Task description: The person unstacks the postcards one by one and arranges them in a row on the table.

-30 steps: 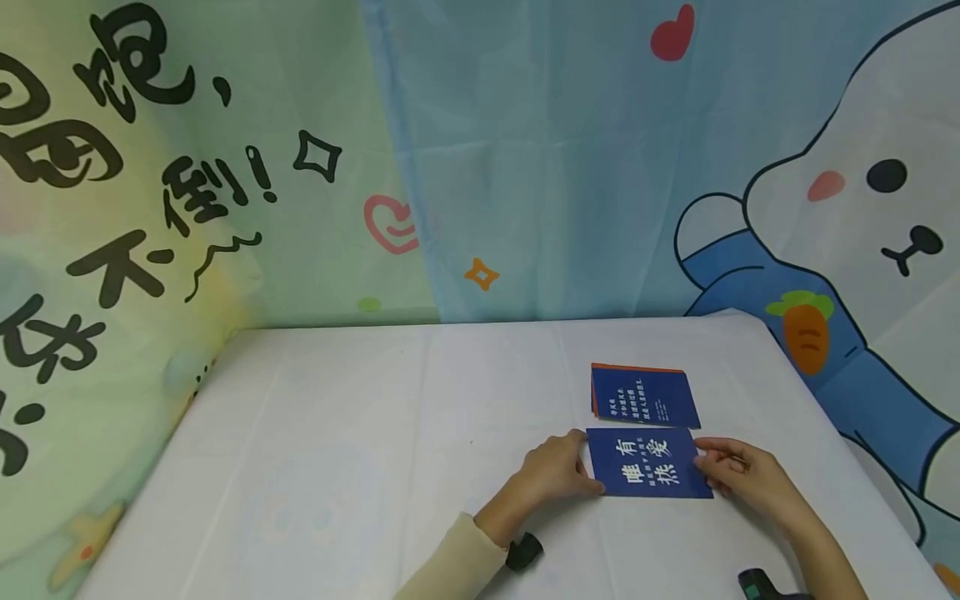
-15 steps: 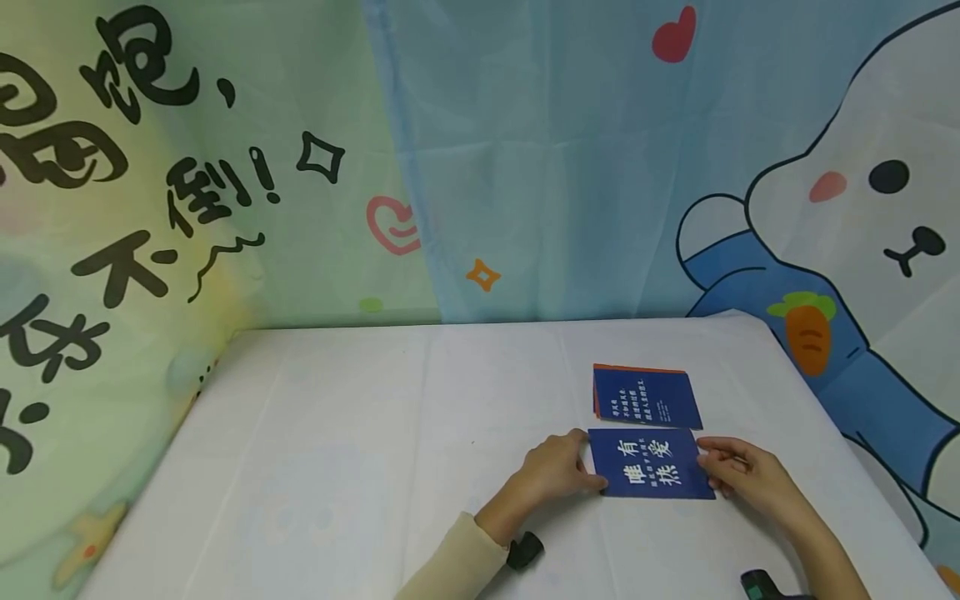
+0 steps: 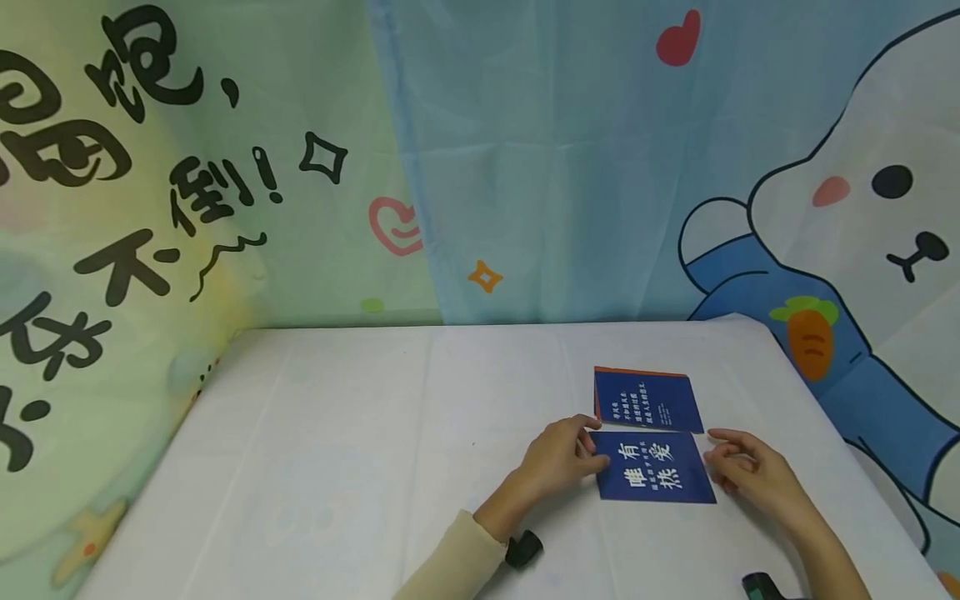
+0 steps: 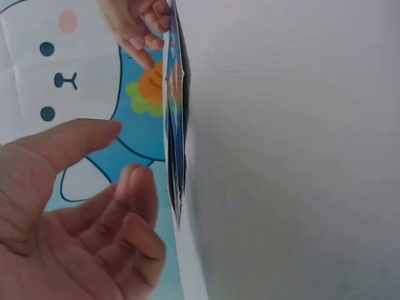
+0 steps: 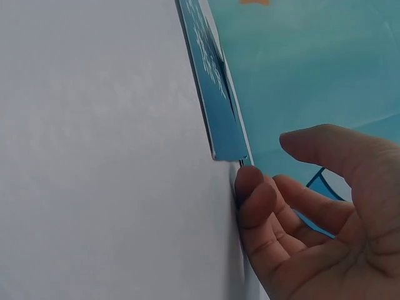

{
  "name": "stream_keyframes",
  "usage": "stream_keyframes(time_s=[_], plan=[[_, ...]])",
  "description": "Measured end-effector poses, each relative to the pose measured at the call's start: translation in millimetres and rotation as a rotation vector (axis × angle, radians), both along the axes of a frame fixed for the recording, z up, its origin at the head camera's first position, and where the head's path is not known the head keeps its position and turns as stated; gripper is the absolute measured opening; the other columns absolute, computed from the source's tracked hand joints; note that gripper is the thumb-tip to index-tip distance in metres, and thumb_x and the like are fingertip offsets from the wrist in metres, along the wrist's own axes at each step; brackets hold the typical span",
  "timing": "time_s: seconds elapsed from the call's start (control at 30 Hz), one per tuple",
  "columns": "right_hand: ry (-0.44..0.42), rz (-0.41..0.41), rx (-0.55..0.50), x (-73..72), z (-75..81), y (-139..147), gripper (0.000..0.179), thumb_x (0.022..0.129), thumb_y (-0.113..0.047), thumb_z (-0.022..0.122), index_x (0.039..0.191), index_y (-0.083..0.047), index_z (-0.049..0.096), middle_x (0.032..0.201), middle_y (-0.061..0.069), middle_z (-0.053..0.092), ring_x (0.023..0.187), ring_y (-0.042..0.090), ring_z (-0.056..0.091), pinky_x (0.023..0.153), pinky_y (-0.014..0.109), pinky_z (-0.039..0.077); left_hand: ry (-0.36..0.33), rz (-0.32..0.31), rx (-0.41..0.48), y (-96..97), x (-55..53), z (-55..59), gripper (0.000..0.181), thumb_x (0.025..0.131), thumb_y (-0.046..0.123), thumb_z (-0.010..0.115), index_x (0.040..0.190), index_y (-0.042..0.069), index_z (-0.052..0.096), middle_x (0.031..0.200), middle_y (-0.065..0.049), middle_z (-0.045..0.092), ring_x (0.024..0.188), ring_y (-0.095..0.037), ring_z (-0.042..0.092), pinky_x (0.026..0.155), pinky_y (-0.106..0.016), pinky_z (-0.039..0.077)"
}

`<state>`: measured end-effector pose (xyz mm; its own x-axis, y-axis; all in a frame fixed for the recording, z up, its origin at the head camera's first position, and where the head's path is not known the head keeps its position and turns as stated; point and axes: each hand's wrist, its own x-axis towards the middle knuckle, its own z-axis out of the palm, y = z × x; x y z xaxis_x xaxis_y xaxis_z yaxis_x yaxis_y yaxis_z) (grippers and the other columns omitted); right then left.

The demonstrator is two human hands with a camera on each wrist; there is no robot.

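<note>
A dark blue card [image 3: 652, 493] with large white characters lies flat on the white table in the head view. Just beyond it is a second dark blue card [image 3: 675, 400] with small white writing, an orange edge showing behind it. My left hand [image 3: 555, 457] is at the near card's left side, thumb and fingers parted; the left wrist view shows nothing between that hand's thumb and fingers [image 4: 140, 194]. At the card's right side is my right hand [image 3: 757, 479], its fingers loosely bent. The right wrist view shows its fingertips [image 5: 256, 200] close to a card corner [image 5: 228, 147], holding nothing.
The white tablecloth [image 3: 337, 467] stretches left of the cards. A printed curtain [image 3: 525, 167] hangs behind the table, with a cartoon bear [image 3: 885, 108] on the right. A black wrist device [image 3: 523, 550] sits at the left wrist, another [image 3: 761, 585] by the right forearm.
Both hands have let go of the near card's edges. My left fingers have lifted and spread, and my right hand has drawn slightly right. The cards stay in place on the table.
</note>
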<state>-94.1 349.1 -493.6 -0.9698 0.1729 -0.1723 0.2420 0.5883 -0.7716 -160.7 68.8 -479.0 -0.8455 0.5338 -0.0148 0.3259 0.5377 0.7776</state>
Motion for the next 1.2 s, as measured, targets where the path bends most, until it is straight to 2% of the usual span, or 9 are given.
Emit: stream_keyframes(time_s=[0.17,0.3,0.47,0.53,0.6,0.7,0.8,1.0,1.2], plan=[[0.076,-0.013,0.062,-3.1,-1.0,3,0.051,0.099,-0.027,0.056,0.135,0.008,0.044,0.106,0.019,0.059,0.073,0.004,0.054,0.063,0.019,0.049,0.043,0.009,0.066,2.2,-5.0,-1.0,0.044,0.087,0.023,0.074,0.126,0.009,0.059,0.092,0.005,0.057,0.078,-0.001,0.051,0.062,-0.015,0.041],[0.090,-0.026,0.089,-7.7,-1.4,5,0.054,0.098,-0.031,0.059,0.134,0.007,0.047,0.109,0.021,0.058,0.078,-0.001,0.050,0.065,0.012,0.046,0.068,0.033,0.117,3.4,-8.6,-1.1,0.045,0.087,0.021,0.073,0.127,0.008,0.059,0.100,0.000,0.058,0.086,-0.004,0.053,0.070,-0.015,0.042],[0.074,-0.030,0.109,-14.3,-2.4,6,0.056,0.096,-0.033,0.062,0.135,0.005,0.047,0.117,0.026,0.056,0.092,0.015,0.054,0.068,0.011,0.042,0.095,0.049,0.132,6.2,-12.6,-1.4,0.041,0.087,0.020,0.073,0.125,0.009,0.060,0.102,-0.001,0.058,0.087,-0.007,0.056,0.071,-0.014,0.042],[0.071,-0.033,0.108,-17.5,-2.9,6,0.057,0.096,-0.033,0.062,0.136,0.006,0.047,0.121,0.029,0.054,0.100,0.027,0.055,0.075,0.020,0.047,0.097,0.052,0.128,8.0,-14.4,-2.1,0.040,0.087,0.020,0.073,0.123,0.009,0.061,0.099,0.001,0.058,0.086,-0.006,0.056,0.069,-0.014,0.042],[0.072,-0.039,0.108,-20.8,-3.6,7,0.057,0.096,-0.031,0.062,0.136,0.006,0.046,0.125,0.031,0.052,0.106,0.036,0.053,0.077,0.025,0.048,0.090,0.057,0.123,9.8,-16.6,-2.9,0.040,0.086,0.021,0.074,0.122,0.009,0.061,0.097,0.003,0.056,0.085,-0.005,0.055,0.068,-0.014,0.041],[0.089,-0.041,0.102,-26.2,-4.9,8,0.056,0.095,-0.028,0.063,0.135,0.007,0.047,0.129,0.034,0.050,0.110,0.042,0.051,0.077,0.020,0.047,0.069,0.064,0.114,12.5,-20.5,-4.3,0.040,0.085,0.021,0.075,0.120,0.009,0.062,0.095,0.004,0.055,0.084,-0.004,0.054,0.068,-0.014,0.041],[0.107,-0.036,0.093,-30.6,-6.9,9,0.055,0.095,-0.025,0.065,0.135,0.008,0.047,0.129,0.034,0.050,0.110,0.042,0.052,0.067,0.004,0.038,0.049,0.068,0.096,15.3,-24.0,-7.1,0.041,0.084,0.022,0.075,0.120,0.009,0.061,0.094,0.005,0.054,0.085,-0.004,0.052,0.068,-0.015,0.040],[0.093,-0.042,0.060,-40.5,-10.8,11,0.059,0.093,-0.025,0.066,0.135,0.010,0.045,0.128,0.034,0.050,0.107,0.040,0.051,0.066,0.003,0.037,0.005,0.080,0.074,20.1,-31.1,-11.3,0.042,0.084,0.024,0.076,0.120,0.008,0.061,0.092,0.005,0.054,0.080,-0.004,0.050,0.065,-0.015,0.040],[0.092,-0.025,0.075,-48.4,-12.5,13,0.059,0.092,-0.022,0.066,0.135,0.013,0.045,0.126,0.034,0.051,0.102,0.035,0.052,0.067,0.007,0.040,-0.038,0.181,0.040,25.5,-37.5,-15.5,0.041,0.082,0.024,0.077,0.117,0.007,0.065,0.085,0.006,0.056,0.070,-0.002,0.047,0.058,-0.018,0.037]])
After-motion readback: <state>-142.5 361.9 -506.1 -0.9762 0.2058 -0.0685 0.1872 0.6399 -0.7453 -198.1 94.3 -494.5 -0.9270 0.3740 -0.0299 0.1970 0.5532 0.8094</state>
